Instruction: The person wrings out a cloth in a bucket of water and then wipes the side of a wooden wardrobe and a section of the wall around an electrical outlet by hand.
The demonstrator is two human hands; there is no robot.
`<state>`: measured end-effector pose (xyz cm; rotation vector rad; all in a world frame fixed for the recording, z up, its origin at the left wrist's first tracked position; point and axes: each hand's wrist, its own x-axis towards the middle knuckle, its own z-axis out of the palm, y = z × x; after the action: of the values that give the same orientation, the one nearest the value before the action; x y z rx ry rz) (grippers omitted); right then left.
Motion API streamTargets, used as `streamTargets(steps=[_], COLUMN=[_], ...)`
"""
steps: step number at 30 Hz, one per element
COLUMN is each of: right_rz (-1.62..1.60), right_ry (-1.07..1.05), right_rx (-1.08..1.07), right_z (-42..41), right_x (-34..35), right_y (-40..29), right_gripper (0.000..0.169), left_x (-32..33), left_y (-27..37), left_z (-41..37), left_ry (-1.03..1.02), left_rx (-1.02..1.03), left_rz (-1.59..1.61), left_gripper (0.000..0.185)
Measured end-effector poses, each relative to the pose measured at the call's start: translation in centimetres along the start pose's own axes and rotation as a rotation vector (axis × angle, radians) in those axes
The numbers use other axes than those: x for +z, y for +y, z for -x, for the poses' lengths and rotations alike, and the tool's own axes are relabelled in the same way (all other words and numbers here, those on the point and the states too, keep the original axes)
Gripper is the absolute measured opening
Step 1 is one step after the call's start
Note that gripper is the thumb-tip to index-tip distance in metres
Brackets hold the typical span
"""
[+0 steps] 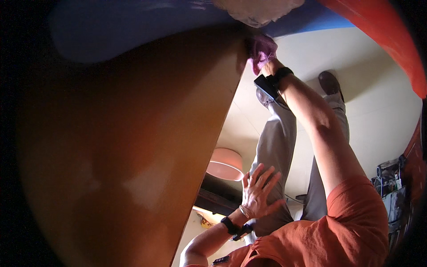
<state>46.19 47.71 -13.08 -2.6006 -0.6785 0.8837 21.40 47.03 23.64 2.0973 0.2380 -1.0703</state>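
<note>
My right hand (267, 65) is at the upper middle, closed on a crumpled purple cloth (263, 51) at the far end of a large glossy brown panel (133, 140). The cloth hides most of the fingers. A black band with a dark device is around that wrist. Lower down, my left hand (260, 197) holds nothing; its fingers are spread, with the back of the hand showing. It hovers in front of my grey-trousered thigh, to the right of the panel's edge. A bracelet and a black strap circle the left wrist.
A pink basin (226, 163) is beside the panel's edge, with a dark object (218, 192) just below it in the picture. Blue material (140, 30) and red material (387, 30) cross the top. My shoes are on the pale floor (377, 120). Cluttered gear (392, 193) is at right.
</note>
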Motion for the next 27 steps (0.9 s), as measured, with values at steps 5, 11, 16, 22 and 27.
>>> streamTargets(steps=[5,11,16,22,27], right_rz=[-0.058,-0.34,-0.607,-0.823,-0.859], right_ry=[-0.18,0.048,0.211,0.438,0.426], right_rx=[-0.002,-0.138,-0.334,-0.306,0.176], right_z=[3.7,14.0,18.6,15.8,6.9], right_x=[-5.7,-15.2,-18.3,-16.5,-4.6], right_y=[-3.6,-10.5,-14.5,-12.4,-6.8], right_gripper=[0.01,0.01,0.011,0.013,0.015], left_x=[1.1,0.8,2.8,1.9,1.7], left_y=[0.2,0.6,-1.0,-0.3,-0.3], left_z=[0.7,1.5,2.1,1.7,1.5], left_ry=[0.006,0.003,-0.029,-0.009,0.045], left_rx=[-0.001,0.053,0.027,0.021,0.031], left_rz=[0.004,-0.06,-0.07,-0.003,-0.025], left_gripper=[0.076,0.072,0.076,0.071,0.07])
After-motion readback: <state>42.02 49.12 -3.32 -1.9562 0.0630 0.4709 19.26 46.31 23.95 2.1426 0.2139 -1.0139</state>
